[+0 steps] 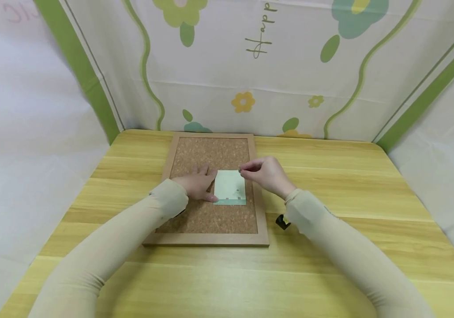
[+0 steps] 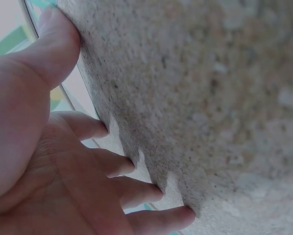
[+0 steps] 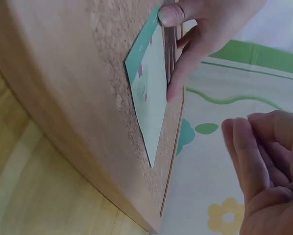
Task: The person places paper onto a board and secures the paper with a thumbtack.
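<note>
Lying flat on the brown rectangular cork board with a light wooden frame [image 1: 219,221], the square pale green paper note with a darker teal strip along its near edge [image 1: 228,183] was in the right half of the cork, close to the right side of the frame. Some small prints were visible on the note near this strip, but they were too small to be read.

The left hand [image 1: 199,184] rested on the board with the palm down and the fingers spread and extended – its thumb touched the near left corner of the note, and its index finger was at the left edge. In the left wrist view, the fingertips were touching the cork.

The right hand [image 1: 268,174] was held at the far right corner of the note. Its thumb and index finger were closed together in a pinch, and at their tips there was a very small dark thing [image 1: 240,171] – what exactly it was, I could not tell.

The board lay on the yellow wood-grain table [image 1: 330,265], with its longer side going away from the person. Just beside the cream-coloured right sleeve [image 1: 318,216] was a small black and yellow object [image 1: 282,222], partly hidden. Behind the table hung a white fabric with printed flowers [image 1: 211,75]
</note>
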The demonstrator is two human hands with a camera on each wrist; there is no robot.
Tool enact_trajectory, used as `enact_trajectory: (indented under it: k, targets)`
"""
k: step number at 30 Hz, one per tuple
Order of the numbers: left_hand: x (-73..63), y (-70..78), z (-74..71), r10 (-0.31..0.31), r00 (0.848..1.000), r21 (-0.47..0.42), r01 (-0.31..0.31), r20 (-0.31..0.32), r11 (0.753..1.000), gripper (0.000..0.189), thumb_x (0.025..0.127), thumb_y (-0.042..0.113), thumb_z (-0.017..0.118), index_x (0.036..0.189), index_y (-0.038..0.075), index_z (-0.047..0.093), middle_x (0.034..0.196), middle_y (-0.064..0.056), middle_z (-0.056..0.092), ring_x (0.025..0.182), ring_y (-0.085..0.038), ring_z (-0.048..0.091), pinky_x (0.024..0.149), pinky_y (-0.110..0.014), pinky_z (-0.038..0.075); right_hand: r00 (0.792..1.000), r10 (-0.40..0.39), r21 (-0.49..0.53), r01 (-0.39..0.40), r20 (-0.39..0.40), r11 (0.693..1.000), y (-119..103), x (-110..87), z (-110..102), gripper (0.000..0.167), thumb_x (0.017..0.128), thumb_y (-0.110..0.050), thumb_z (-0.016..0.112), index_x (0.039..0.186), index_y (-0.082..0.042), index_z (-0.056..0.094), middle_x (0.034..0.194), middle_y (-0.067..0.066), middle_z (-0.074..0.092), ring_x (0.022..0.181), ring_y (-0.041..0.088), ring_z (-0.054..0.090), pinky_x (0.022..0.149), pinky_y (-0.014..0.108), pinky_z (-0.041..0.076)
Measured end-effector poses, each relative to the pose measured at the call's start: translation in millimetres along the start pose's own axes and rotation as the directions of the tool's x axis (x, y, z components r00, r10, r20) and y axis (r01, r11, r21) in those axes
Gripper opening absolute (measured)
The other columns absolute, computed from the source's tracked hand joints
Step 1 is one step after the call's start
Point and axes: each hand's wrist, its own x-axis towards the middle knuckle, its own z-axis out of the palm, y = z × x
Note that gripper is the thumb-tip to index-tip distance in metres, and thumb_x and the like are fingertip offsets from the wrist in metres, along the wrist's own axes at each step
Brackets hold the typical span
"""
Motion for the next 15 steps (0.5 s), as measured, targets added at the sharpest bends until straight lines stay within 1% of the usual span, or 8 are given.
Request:
enact_trajectory:
  k: [4, 9, 11, 15]
  targets:
    - [2.3, -0.8, 1.5, -0.006, 1.000, 0.015, 0.006, -0.002, 1.000, 0.100, 0.091, 0.056, 0.061, 0.161, 0.015, 0.001, 0.163, -0.019, -0.010, 0.145, -0.049, -0.010, 0.111, -0.066, 0.014, 1.000, 0.002, 0.003, -0.002, -0.009, 1.000, 0, 6.5, -1, 0.018, 0.090, -0.017, 0.076, 0.106, -0.009, 0.078, 0.098, -0.001, 0.075, 0.089, 0.016, 0.070, 0.078, 0.034, 0.056]
    - [4.1, -1.3, 2.1, -0.014, 1.000, 0.014, 0.014, -0.001, 1.000, 0.101, 0.090, 0.056, 0.061, 0.161, 0.015, 0.000, 0.163, -0.018, -0.010, 0.145, -0.049, -0.010, 0.111, -0.067, 0.013, 0.999, -0.023, -0.033, 0.022, -0.022, 0.999, 2, 14.2, 0, 0.011, 0.089, -0.018, 0.077, 0.098, -0.014, 0.079, 0.094, -0.002, 0.074, 0.087, 0.015, 0.069, 0.077, 0.034, 0.056]
    - [4.3, -1.7, 2.1, -0.014, 1.000, 0.012, 0.014, -0.001, 1.000, 0.101, 0.091, 0.055, 0.061, 0.161, 0.015, 0.000, 0.163, -0.018, -0.010, 0.145, -0.049, -0.010, 0.111, -0.067, 0.013, 0.999, -0.034, -0.049, 0.033, -0.015, 0.998, 3, 17.2, 0, 0.010, 0.089, -0.019, 0.077, 0.096, -0.013, 0.079, 0.093, -0.003, 0.074, 0.085, 0.015, 0.069, 0.076, 0.034, 0.056]
    - [3.7, -2.1, 2.0, -0.012, 1.000, 0.012, 0.012, -0.005, 1.000, 0.101, 0.091, 0.055, 0.062, 0.161, 0.015, 0.001, 0.163, -0.019, -0.010, 0.145, -0.049, -0.010, 0.111, -0.067, 0.013, 0.998, -0.063, -0.073, 0.064, 0.008, 0.995, 6, 22.6, 1, 0.011, 0.090, -0.017, 0.076, 0.097, -0.009, 0.078, 0.092, -0.002, 0.074, 0.084, 0.015, 0.069, 0.074, 0.033, 0.056]
